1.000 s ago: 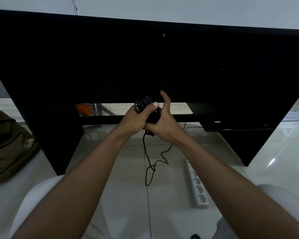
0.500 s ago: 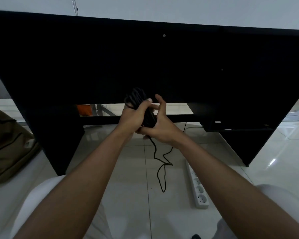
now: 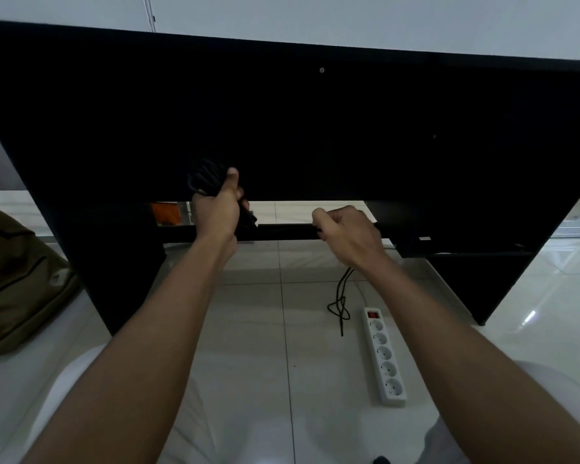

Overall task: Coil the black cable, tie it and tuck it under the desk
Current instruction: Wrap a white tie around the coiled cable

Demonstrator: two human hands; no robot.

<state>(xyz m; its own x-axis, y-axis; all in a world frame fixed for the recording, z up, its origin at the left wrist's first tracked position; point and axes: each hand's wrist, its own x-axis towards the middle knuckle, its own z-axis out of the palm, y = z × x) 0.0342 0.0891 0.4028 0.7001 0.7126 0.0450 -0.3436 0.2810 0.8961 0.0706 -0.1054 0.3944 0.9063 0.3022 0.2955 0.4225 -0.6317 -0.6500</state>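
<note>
Black cable, thin and round, is split between both hands in front of the black desk. Nearest the camera, the person's pale trousers fill the bottom of the view, with both bare forearms reaching forward above them. On the glossy white floor tiles to the right lies a white plastic power strip with 5 round sockets and a red switch at its far end. Just left of that switch, the loose tail of the black cable hangs in a small tangle, its tip close to the floor; whether it touches cannot be told.

Farther out, the right hand is closed in a fist around a stretch of the cable, which drops from below the wrist. The left hand is closed around a bundle of coiled loops, held upright against the dark desk panel, thumb pressed on top. The 2 hands are well apart; any cable between them is lost against the black crossbar.

An olive fabric bag sits at the left edge. Beyond the desk, an orange object shows through the gap, and a white wall rises behind.
</note>
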